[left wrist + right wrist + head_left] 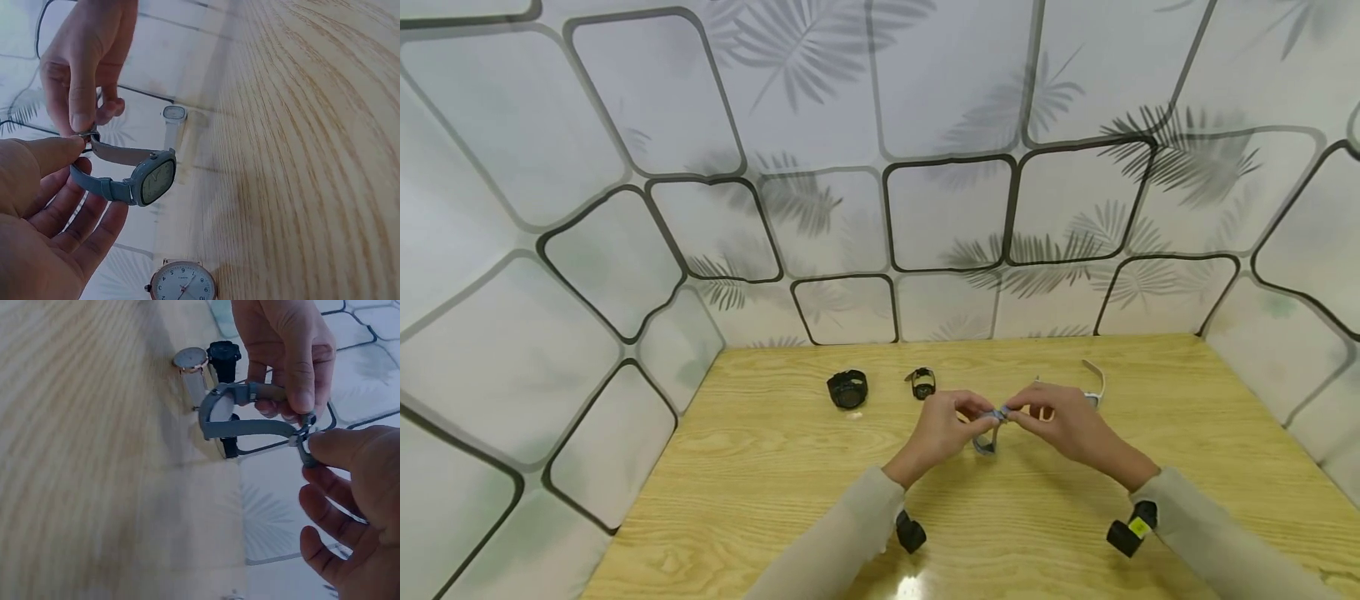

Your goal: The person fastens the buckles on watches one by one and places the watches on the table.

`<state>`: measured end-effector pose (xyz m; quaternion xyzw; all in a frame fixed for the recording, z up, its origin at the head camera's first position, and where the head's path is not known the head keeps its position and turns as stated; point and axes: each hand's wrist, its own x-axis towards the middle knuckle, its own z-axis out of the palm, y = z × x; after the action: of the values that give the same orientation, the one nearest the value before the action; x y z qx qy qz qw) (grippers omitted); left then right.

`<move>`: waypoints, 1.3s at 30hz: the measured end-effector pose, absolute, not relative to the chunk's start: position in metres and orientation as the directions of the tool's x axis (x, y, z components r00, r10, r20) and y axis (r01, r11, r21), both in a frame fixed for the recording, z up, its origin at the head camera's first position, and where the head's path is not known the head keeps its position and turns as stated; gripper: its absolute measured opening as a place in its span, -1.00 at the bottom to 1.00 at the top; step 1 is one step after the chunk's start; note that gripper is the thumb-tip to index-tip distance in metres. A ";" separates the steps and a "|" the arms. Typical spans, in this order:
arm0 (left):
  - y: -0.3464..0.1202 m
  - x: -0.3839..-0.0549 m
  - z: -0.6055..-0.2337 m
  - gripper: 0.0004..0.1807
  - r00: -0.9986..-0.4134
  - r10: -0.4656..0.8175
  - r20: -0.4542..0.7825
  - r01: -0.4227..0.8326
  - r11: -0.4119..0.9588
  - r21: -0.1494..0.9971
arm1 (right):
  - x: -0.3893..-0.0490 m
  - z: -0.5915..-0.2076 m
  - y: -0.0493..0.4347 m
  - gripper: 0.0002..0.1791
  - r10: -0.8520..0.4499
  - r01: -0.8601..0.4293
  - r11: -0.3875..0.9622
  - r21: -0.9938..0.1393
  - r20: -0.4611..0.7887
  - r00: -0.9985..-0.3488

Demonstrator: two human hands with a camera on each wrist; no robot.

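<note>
Both hands hold a blue-grey wristwatch point(156, 181) with a squarish case, low over the wooden table. Its strap is bent into a loop, and the two ends meet at the buckle point(303, 431). My left hand point(951, 427) pinches one strap end between thumb and fingers. Opposite it, my right hand point(1070, 423) pinches the strap at the buckle with thumb and forefinger, its other fingers loosely bent. The watch case hangs below the fingertips, its dial visible in the left wrist view. Fingertips partly cover the buckle.
Toward the back of the table point(760, 467) lie a chunky black watch point(847, 392) and a smaller dark watch point(922, 385). A pale-strapped watch point(1092, 398) is behind my right hand. A rose-gold-rimmed watch point(183, 284) shows in the left wrist view. Patterned fabric point(947, 217) encloses the table.
</note>
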<state>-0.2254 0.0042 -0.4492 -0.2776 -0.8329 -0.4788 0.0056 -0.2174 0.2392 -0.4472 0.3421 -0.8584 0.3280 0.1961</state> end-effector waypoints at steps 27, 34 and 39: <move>0.006 -0.227 -0.448 -0.84 -0.849 0.437 0.297 0.480 0.405 0.778 | -0.216 -0.454 0.232 -0.84 -0.348 -0.540 0.491 -0.684 0.414 -0.841; 0.007 -0.228 -0.449 -0.85 -0.853 0.439 0.283 0.471 0.411 0.781 | -0.216 -0.457 0.229 -0.82 -0.338 -0.597 0.503 -0.625 0.493 -0.802; 0.005 -0.227 -0.449 -0.82 -0.852 0.454 0.262 0.457 0.397 0.796 | -0.214 -0.458 0.228 -0.83 -0.341 -0.611 0.509 -0.606 0.509 -0.790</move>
<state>-0.2272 0.0054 -0.4487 -0.2722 -0.8359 -0.4767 0.0017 -0.2143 0.2283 -0.4579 0.2790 -0.8530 0.4093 0.1647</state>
